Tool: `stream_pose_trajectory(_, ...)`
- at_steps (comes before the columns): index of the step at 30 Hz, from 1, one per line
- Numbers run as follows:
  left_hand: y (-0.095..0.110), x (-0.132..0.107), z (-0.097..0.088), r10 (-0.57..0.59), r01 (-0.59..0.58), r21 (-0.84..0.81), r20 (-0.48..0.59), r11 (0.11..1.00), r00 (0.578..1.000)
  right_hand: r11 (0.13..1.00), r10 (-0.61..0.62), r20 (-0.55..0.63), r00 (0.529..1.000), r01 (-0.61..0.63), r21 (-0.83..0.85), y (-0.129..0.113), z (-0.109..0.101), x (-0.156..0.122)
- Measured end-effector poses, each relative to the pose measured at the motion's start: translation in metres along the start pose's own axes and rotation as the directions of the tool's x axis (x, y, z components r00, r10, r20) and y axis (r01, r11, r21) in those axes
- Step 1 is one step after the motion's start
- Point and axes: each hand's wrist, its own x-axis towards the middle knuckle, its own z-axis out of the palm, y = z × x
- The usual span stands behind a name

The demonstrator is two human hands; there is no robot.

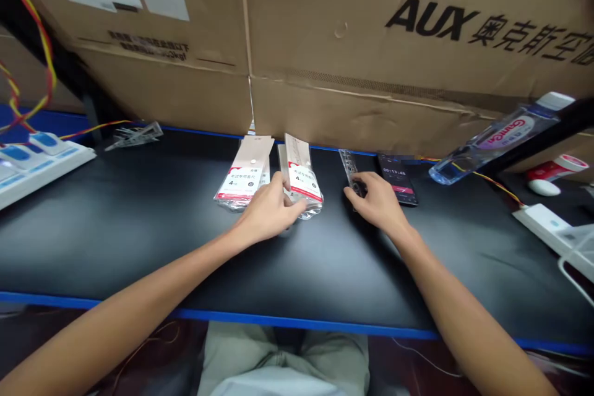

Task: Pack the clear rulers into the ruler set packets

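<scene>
Two stacks of flat ruler-set packets in clear sleeves, with red and white labels, lie side by side near the back of the desk. My left hand [271, 209] is at the lower left corner of the right stack [304, 176], thumb and fingers closed about its edge. The left stack [244, 176] lies just beyond that hand, partly covered by it. My right hand [378, 203] pinches the near end of a clear plastic ruler [347, 164] with dark markings. Its fingers hide part of that ruler.
A phone [398, 179] showing a timer lies beside my right hand. A clear bottle [496, 139] leans at the right, near a power strip [557, 232]. Another power strip [46, 161] and clear plastic pieces [137, 135] are at left. Large cardboard boxes [315, 25] wall the back.
</scene>
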Motion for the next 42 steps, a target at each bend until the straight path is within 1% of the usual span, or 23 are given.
stream_pose_trajectory(2, 0.003, -0.003, -0.002, 0.104, -0.076, 0.212, -0.124, 0.974, 0.987, 1.0, 0.003, 0.009, 1.0, -0.003, 0.003, 0.004, 0.001, 0.001)
stream_pose_trajectory(3, 0.005, -0.004, -0.003, 0.149, -0.103, 0.262, -0.162, 0.959, 0.975, 1.0, 0.008, 0.004, 1.0, -0.008, 0.006, 0.005, 0.001, 0.002)
stream_pose_trajectory(6, 0.008, -0.002, -0.009, 0.264, -0.191, 0.301, -0.223, 0.934, 0.939, 0.999, 0.033, -0.04, 0.999, -0.033, 0.013, 0.007, 0.002, 0.002)
stream_pose_trajectory(8, 0.007, 0.004, -0.017, 0.314, -0.216, 0.337, -0.269, 0.916, 0.911, 0.999, 0.049, -0.077, 0.996, -0.048, 0.017, 0.007, 0.001, 0.003)
stream_pose_trajectory(10, 0.0, 0.016, -0.03, 0.299, -0.156, 0.414, -0.308, 0.897, 0.903, 0.998, 0.057, -0.111, 0.992, -0.055, 0.02, 0.008, 0.0, 0.004)
stream_pose_trajectory(12, -0.01, 0.029, -0.045, 0.244, -0.029, 0.54, -0.331, 0.841, 0.912, 0.998, 0.056, -0.144, 0.988, -0.054, 0.017, 0.011, -0.003, 0.006)
stream_pose_trajectory(14, -0.023, 0.041, -0.061, 0.216, 0.031, 0.581, -0.35, 0.813, 0.912, 0.999, 0.051, -0.171, 0.984, -0.051, 0.008, 0.014, -0.006, 0.008)
stream_pose_trajectory(16, -0.035, 0.05, -0.073, 0.162, 0.096, 0.647, -0.328, 0.757, 0.931, 0.999, 0.046, -0.196, 0.98, -0.048, -0.002, 0.016, -0.009, 0.009)
stream_pose_trajectory(19, -0.045, 0.056, -0.079, 0.117, 0.123, 0.651, -0.312, 0.749, 0.943, 1.0, 0.021, -0.283, 0.959, -0.019, 0.01, 0.013, -0.013, 0.009)
stream_pose_trajectory(21, -0.047, 0.057, -0.077, 0.145, 0.086, 0.632, -0.304, 0.77, 0.942, 0.997, 0.014, -0.351, 0.936, 0.016, 0.082, 0.007, -0.014, 0.007)
stream_pose_trajectory(22, -0.047, 0.058, -0.074, 0.167, 0.055, 0.618, -0.295, 0.784, 0.941, 0.99, 0.023, -0.362, 0.932, 0.029, 0.138, 0.003, -0.014, 0.006)
stream_pose_trajectory(24, -0.047, 0.059, -0.069, 0.205, -0.015, 0.577, -0.267, 0.817, 0.942, 0.969, 0.052, -0.308, 0.95, 0.027, 0.246, -0.005, -0.012, 0.003)
stream_pose_trajectory(26, -0.047, 0.06, -0.065, 0.219, -0.058, 0.53, -0.246, 0.846, 0.944, 0.959, 0.047, -0.192, 0.98, 0.009, 0.283, -0.012, -0.007, -0.001)
stream_pose_trajectory(29, -0.045, 0.059, -0.064, 0.234, -0.088, 0.462, -0.268, 0.882, 0.934, 0.969, -0.009, -0.067, 0.998, 0.025, 0.247, -0.018, 0.002, -0.006)
stream_pose_trajectory(33, -0.035, 0.053, -0.066, 0.276, -0.138, 0.381, -0.336, 0.914, 0.901, 0.979, -0.045, -0.029, 0.999, 0.049, 0.199, -0.017, 0.006, -0.009)
stream_pose_trajectory(35, -0.03, 0.049, -0.064, 0.289, -0.203, 0.291, -0.29, 0.935, 0.912, 0.983, -0.039, -0.039, 0.998, 0.045, 0.177, -0.015, 0.005, -0.008)
stream_pose_trajectory(36, -0.028, 0.047, -0.062, 0.288, -0.235, 0.234, -0.222, 0.943, 0.932, 0.985, -0.034, -0.05, 0.998, 0.042, 0.168, -0.014, 0.004, -0.007)
stream_pose_trajectory(37, -0.026, 0.045, -0.06, 0.288, -0.263, 0.182, -0.125, 0.947, 0.95, 0.986, -0.03, -0.062, 0.998, 0.04, 0.161, -0.012, 0.003, -0.006)
stream_pose_trajectory(38, -0.026, 0.044, -0.057, 0.292, -0.285, 0.159, -0.021, 0.945, 0.956, 0.987, -0.027, -0.075, 0.997, 0.038, 0.156, -0.012, 0.003, -0.006)
stream_pose_trajectory(39, -0.026, 0.044, -0.055, 0.298, -0.305, 0.172, 0.064, 0.937, 0.952, 0.988, -0.025, -0.086, 0.996, 0.038, 0.151, -0.011, 0.003, -0.006)
stream_pose_trajectory(40, -0.027, 0.043, -0.053, 0.305, -0.323, 0.207, 0.115, 0.923, 0.945, 0.988, -0.025, -0.096, 0.995, 0.04, 0.148, -0.011, 0.002, -0.005)
stream_pose_trajectory(41, -0.028, 0.044, -0.052, 0.317, -0.34, 0.255, 0.127, 0.905, 0.94, 0.988, -0.028, -0.105, 0.994, 0.043, 0.146, -0.011, 0.002, -0.005)
stream_pose_trajectory(42, -0.029, 0.044, -0.051, 0.332, -0.347, 0.306, 0.104, 0.886, 0.938, 0.988, -0.033, -0.111, 0.993, 0.049, 0.145, -0.011, 0.002, -0.005)
